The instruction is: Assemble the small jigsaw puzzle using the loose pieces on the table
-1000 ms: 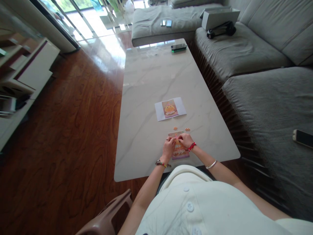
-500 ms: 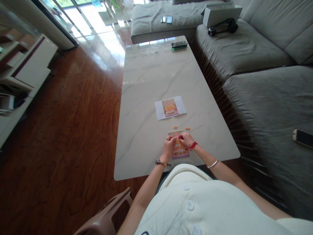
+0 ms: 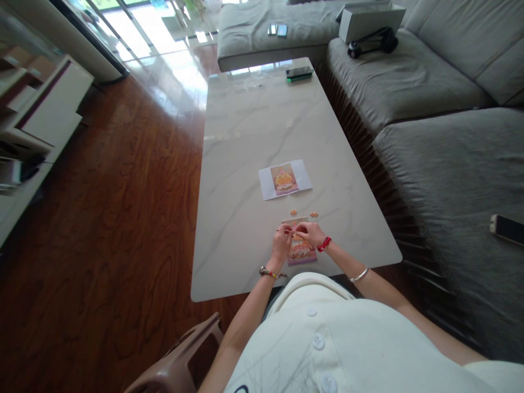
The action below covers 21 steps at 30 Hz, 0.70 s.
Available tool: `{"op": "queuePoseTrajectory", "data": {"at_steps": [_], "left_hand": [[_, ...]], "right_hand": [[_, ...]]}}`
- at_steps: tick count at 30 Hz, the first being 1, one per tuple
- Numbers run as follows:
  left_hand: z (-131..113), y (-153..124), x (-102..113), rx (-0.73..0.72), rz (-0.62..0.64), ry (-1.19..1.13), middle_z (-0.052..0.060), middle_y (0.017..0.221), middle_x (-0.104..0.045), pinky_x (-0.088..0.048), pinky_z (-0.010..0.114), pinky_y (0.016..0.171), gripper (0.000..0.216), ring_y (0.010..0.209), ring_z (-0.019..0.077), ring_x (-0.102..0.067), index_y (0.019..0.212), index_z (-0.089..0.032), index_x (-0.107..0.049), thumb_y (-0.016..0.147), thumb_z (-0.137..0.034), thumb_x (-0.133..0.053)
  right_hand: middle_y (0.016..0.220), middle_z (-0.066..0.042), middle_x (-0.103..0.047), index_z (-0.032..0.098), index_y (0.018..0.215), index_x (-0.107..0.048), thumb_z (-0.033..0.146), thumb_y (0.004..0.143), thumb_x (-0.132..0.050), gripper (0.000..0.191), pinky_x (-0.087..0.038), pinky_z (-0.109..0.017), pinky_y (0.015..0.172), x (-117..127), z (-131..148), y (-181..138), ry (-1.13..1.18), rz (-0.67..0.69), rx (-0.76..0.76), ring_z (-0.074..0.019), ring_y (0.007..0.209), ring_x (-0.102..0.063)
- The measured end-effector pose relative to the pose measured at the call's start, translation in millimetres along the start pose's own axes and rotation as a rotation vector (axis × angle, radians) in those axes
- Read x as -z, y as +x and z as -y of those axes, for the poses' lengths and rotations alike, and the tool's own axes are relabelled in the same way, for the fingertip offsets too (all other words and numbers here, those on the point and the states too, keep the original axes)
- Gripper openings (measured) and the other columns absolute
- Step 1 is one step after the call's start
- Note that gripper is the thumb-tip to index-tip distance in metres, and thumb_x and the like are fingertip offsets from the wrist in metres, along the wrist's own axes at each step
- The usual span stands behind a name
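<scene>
A small jigsaw puzzle (image 3: 302, 256) with an orange and pink picture lies near the table's front edge, partly covered by my hands. Over its upper part, my left hand (image 3: 281, 241) is closed, thumb and fingers pinched together. My right hand (image 3: 310, 233) reaches in from the other side, also pinched, its fingertips meeting those of the left. Whatever sits between the fingertips is too small to make out. Just beyond the puzzle are two loose orange puzzle pieces, a left piece (image 3: 293, 212) and a right piece (image 3: 314, 214).
A creased paper sheet (image 3: 265, 184) with a printed yellow character lies farther up the marble-patterned table (image 3: 233, 229). A dark phone-like device (image 3: 299, 72) rests at the far end. A grey sofa (image 3: 446, 158) runs along the right, and a plastic stool (image 3: 180, 355) stands at lower left.
Both hands have shifted very slightly, and my right fingertips have moved a little left, closer to the left ones. The puzzle and the loose pieces stay in place.
</scene>
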State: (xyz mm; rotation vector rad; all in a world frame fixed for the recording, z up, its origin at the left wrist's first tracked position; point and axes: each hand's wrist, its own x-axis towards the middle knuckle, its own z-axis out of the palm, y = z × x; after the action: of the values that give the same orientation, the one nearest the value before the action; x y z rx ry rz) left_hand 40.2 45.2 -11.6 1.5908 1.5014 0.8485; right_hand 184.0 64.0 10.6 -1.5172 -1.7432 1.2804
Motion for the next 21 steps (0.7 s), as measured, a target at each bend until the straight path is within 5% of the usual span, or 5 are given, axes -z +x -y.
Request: {"op": "queuePoseTrajectory", "data": {"at_steps": [6,14,21], "left_hand": [[-7,1,0,0.187,0.141,-0.269,0.002,0.072,-0.059,-0.044,0.022,0.059,0.022,0.064,0.0104,-0.057,0.076,-0.015,-0.051,0.069,-0.036,-0.053],[-7,9,1,0.262,0.239,0.058,-0.001,0.063,-0.057,-0.038,0.021,0.055,0.011,0.058,0.0089,-0.051,0.069,-0.015,-0.052,0.071,-0.026,-0.048],[-14,2,-5,0.184,0.175,0.457,0.005,0.072,-0.057,-0.036,0.023,0.057,0.015,0.064,0.0121,-0.052,0.08,-0.016,-0.051,0.078,-0.025,-0.04]], "right_hand": [[0.06,-0.002,-0.06,0.012,0.069,-0.055,0.033,0.066,-0.055,0.021,-0.043,-0.022,0.051,-3,-6,-1,0.372,0.0,-0.223,-0.0116,0.056,-0.056],[0.071,-0.003,-0.064,0.016,0.074,-0.062,0.023,0.067,-0.055,0.012,-0.042,-0.021,0.06,10,-6,-1,-0.14,-0.022,-0.018,-0.0109,0.063,-0.056],[0.072,-0.003,-0.065,0.016,0.073,-0.062,0.019,0.07,-0.052,0.01,-0.04,-0.02,0.061,0,-7,1,-0.334,-0.056,0.011,-0.0109,0.063,-0.056]]}}
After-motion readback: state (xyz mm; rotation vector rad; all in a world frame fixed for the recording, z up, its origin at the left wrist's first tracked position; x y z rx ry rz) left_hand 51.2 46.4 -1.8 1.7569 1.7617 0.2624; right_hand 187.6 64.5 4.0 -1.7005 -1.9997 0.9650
